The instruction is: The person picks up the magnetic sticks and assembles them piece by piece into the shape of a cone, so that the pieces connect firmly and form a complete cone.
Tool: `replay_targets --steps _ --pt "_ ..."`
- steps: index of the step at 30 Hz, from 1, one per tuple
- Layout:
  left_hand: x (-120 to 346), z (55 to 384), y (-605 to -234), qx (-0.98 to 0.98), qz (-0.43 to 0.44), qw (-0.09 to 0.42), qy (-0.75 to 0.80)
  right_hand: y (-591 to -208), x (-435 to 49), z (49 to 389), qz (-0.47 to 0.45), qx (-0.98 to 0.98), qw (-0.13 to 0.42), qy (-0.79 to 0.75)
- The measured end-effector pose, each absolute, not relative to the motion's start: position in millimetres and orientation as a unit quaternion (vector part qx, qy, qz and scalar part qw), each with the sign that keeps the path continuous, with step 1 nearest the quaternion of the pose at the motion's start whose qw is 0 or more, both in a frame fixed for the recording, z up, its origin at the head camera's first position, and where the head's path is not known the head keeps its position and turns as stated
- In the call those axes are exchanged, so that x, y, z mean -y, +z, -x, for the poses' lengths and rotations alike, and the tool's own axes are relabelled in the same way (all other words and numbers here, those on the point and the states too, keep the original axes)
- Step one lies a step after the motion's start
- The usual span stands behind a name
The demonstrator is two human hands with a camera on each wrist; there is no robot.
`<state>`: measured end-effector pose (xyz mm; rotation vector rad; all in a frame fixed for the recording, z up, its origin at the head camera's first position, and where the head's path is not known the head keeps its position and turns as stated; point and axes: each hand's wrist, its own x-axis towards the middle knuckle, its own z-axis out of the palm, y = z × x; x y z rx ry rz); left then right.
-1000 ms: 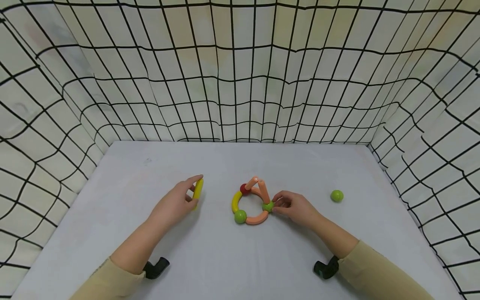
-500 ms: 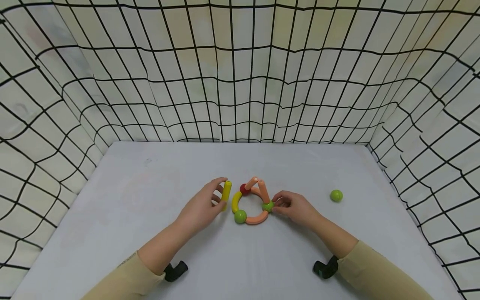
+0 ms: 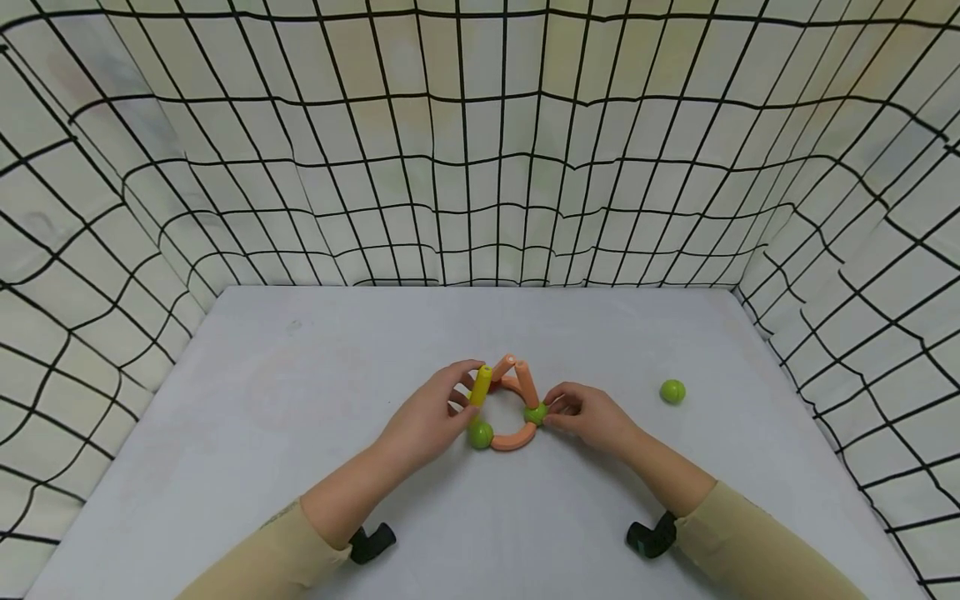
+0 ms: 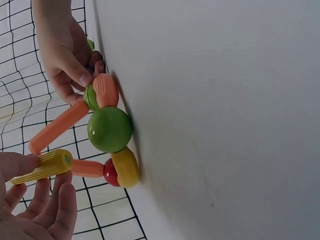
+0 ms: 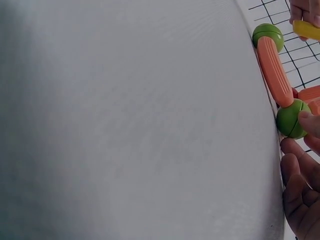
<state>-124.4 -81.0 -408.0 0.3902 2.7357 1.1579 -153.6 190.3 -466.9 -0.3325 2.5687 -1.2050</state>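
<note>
My left hand (image 3: 423, 417) pinches a straight yellow stick (image 3: 482, 386) between thumb and fingers, held steeply over the left side of a toy ring. Its ribbed side and round end show in the left wrist view. The ring joins curved orange pieces (image 3: 513, 439) and a curved yellow piece (image 4: 126, 167) with a red ball (image 4: 111, 172) and two green balls. From the red ball and the right green ball (image 3: 535, 413), two orange sticks (image 3: 527, 385) slant upward. My right hand (image 3: 592, 417) holds that green ball with thumb and fingertips. The front green ball (image 4: 110, 129) lies below the yellow stick.
A loose green ball (image 3: 672, 392) lies on the white table (image 3: 337, 333), right of my right hand. White walls with a black net (image 3: 468, 167) enclose the back and sides. Black wrist-worn pieces (image 3: 652, 537) stick out beside both sleeves.
My left hand has carried the yellow stick rightward to the ring, where it now overlaps the curved yellow piece and red ball. My right hand and the ring have stayed put.
</note>
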Motion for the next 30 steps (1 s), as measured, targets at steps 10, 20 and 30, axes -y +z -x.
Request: replay_targets --steps 10,20,30 --pt "70.0 126.0 -412.6 -0.899 -0.136 0.090 0.406 -468.1 -191.2 154.7 0.110 -0.889 0.145 -0.420" --pt "65.3 127.8 -419.1 -0.903 -0.129 0.086 0.401 -467.2 -191.9 154.1 0.107 -0.891 0.147 -0.416" --pt "63.0 131.5 -425.0 -0.905 -0.131 0.090 0.395 -466.6 -189.9 154.7 0.103 -0.890 0.150 -0.419"
